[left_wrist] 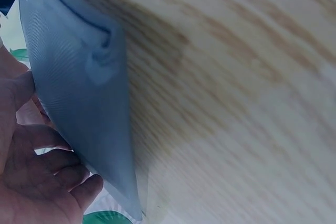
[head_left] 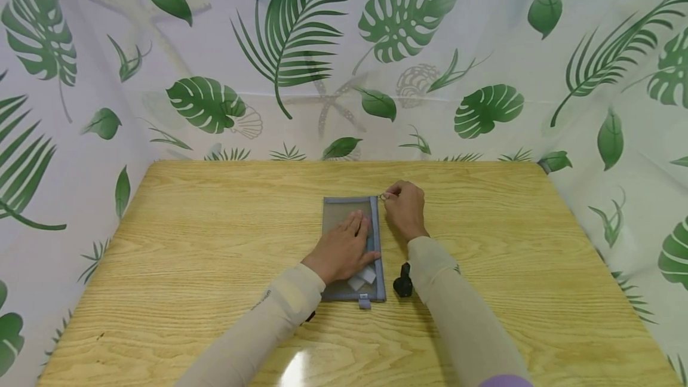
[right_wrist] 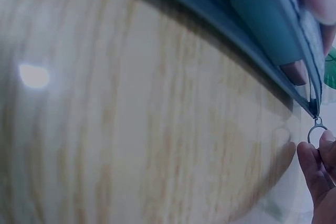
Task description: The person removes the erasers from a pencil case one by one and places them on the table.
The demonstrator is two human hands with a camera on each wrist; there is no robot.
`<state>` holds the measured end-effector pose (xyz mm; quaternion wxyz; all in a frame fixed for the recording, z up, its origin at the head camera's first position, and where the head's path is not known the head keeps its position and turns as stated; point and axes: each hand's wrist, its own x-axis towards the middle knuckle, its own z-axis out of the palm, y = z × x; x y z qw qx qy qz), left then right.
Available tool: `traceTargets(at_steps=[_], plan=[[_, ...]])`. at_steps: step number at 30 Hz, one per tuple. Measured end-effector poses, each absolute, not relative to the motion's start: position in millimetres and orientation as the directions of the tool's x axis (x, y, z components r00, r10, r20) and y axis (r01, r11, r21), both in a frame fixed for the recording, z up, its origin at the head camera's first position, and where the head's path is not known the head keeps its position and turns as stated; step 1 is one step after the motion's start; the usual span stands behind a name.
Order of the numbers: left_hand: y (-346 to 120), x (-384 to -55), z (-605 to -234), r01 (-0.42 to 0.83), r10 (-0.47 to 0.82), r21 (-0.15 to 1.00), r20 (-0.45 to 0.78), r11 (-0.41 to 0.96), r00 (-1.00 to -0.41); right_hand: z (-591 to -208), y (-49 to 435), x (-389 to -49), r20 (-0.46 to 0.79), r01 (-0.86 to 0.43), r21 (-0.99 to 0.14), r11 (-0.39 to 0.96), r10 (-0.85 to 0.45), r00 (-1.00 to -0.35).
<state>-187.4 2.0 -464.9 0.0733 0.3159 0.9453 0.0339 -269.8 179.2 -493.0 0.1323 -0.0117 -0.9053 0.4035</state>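
A mesh zipper pouch [head_left: 334, 212] with blue-grey edging lies upright in the head view at the middle of the table. Spread over its front is my left hand [head_left: 341, 251], fingers straight and thumb reaching to the right edge. White pieces [head_left: 366, 276] show through the mesh below the palm. My right hand [head_left: 407, 210] pinches the ring pull [right_wrist: 310, 131] at the pouch's top right corner. In the right wrist view the zipper edges stand apart, and a light blue item [right_wrist: 265, 22] shows between them. The left wrist view shows the pouch [left_wrist: 84, 77] side-on beside the left fingers.
The wood-grain table [head_left: 215, 226] extends on all sides of the pouch. A leaf-printed cloth [head_left: 333, 28] hangs behind and along both sides. A black wrist camera [head_left: 403, 282] sits by the right cuff. A small fabric tag [head_left: 364, 303] sticks out at the pouch's bottom edge.
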Motion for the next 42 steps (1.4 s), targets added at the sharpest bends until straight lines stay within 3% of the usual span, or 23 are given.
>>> traceTargets(at_steps=[21,30,42], plan=[[0,-189,-463,0.538,0.589,0.273,-0.159,0.798,-0.792,-475,202,-259,0.176,-0.223,-0.661,0.716,-0.141,-0.974],[2,-186,-461,0.561,0.607,0.279,-0.116,0.780,-0.786,-469,212,-237,0.119,-0.258,-0.647,0.718,-0.239,-0.964],[14,-182,-453,0.654,0.636,0.159,0.151,0.740,-0.757,-485,210,-205,0.089,-0.332,-0.626,0.706,-0.358,-0.930]])
